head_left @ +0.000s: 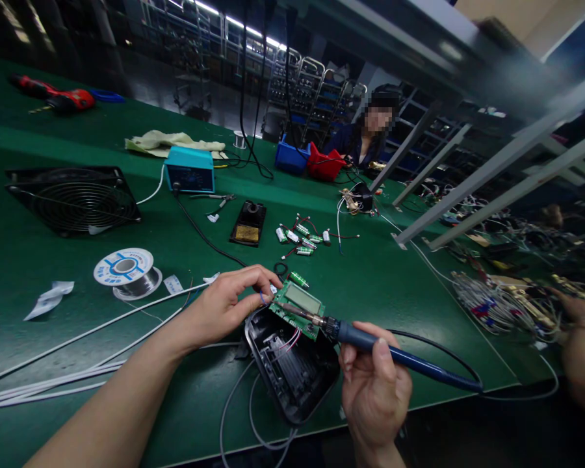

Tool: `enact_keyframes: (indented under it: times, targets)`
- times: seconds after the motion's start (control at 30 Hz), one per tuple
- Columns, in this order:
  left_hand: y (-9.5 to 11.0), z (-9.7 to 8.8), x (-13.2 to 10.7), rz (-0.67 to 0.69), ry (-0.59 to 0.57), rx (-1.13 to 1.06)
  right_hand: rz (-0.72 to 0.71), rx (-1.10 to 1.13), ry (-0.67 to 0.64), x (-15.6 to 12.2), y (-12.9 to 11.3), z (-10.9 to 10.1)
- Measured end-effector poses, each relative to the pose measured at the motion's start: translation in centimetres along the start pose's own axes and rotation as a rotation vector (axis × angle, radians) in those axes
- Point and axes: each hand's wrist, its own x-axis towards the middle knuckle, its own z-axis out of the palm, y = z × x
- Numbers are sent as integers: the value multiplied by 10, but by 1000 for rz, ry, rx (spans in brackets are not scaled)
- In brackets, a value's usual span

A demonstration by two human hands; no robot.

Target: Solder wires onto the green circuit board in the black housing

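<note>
My right hand (373, 383) grips a blue-handled soldering iron (400, 356), its tip laid across a green circuit board (299, 307) with a grey display. The board sits tilted on the rim of an open black plastic housing (292, 370), joined to it by thin red and white wires. My left hand (229, 300) pinches a thin blue wire at the board's left edge, with fingers on the board's corner. A green battery cell (298, 279) lies just behind the board.
A solder spool (125, 268), a black fan (73, 198), a teal soldering station (190, 170), an iron stand with sponge (248, 223) and several green cells with leads (302, 237) lie on the green bench. White cables (78, 338) run left. A co-worker (370, 133) sits far back.
</note>
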Motion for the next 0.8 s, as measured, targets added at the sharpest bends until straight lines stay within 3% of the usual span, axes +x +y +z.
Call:
enact_keyframes:
  times: [0.8]
  targets:
    - [-1, 0, -3, 26, -7, 12, -4, -17, 4, 0, -2, 1]
